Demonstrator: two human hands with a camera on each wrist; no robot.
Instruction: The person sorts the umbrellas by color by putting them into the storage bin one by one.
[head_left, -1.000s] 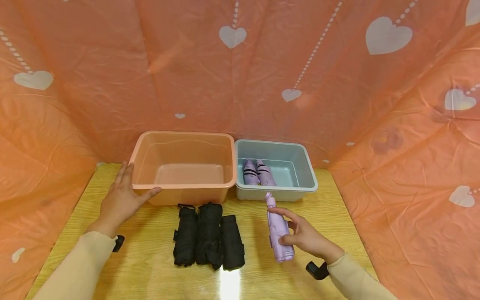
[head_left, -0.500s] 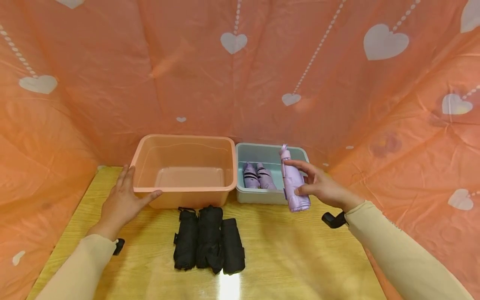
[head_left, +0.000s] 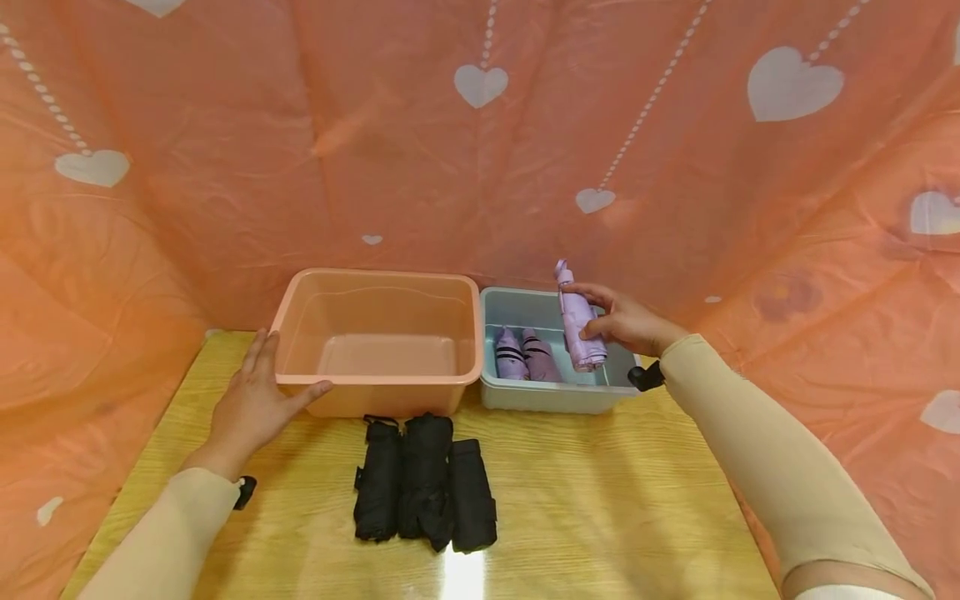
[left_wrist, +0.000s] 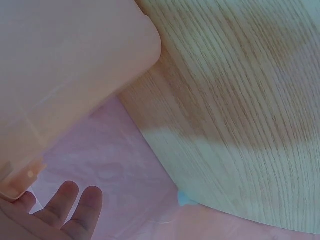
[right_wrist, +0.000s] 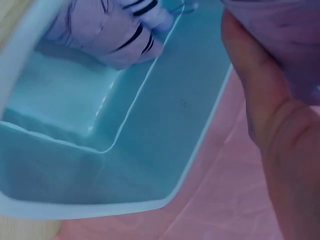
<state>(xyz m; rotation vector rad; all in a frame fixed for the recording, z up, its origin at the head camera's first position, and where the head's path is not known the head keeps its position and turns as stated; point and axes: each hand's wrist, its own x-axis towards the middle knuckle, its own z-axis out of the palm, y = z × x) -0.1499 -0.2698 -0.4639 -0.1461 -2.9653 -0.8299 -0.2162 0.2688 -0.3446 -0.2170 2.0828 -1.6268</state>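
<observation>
My right hand (head_left: 630, 323) grips a folded lilac umbrella (head_left: 579, 327) and holds it over the light blue bin (head_left: 540, 398), strap end pointing away. Two other lilac umbrellas with dark stripes, a left one (head_left: 511, 357) and a right one (head_left: 540, 358), lie side by side in that bin's left part. In the right wrist view the held umbrella (right_wrist: 285, 35) shows at the upper right, beside the bin's wall (right_wrist: 165, 120). My left hand (head_left: 251, 408), fingers extended, rests at the near left corner of the orange bin (head_left: 390, 392), whose inside holds nothing.
In front of the orange bin, three folded black umbrellas, a left (head_left: 377, 483), a middle (head_left: 426, 479) and a right one (head_left: 472, 496), lie in a row on the wooden table (head_left: 585, 517). An orange cloth (head_left: 420, 150) with white hearts rises behind and at both sides.
My right hand has carried the lilac umbrella from near the table, right of the black umbrellas, up and away to above the blue bin. The left hand stays at the orange bin.
</observation>
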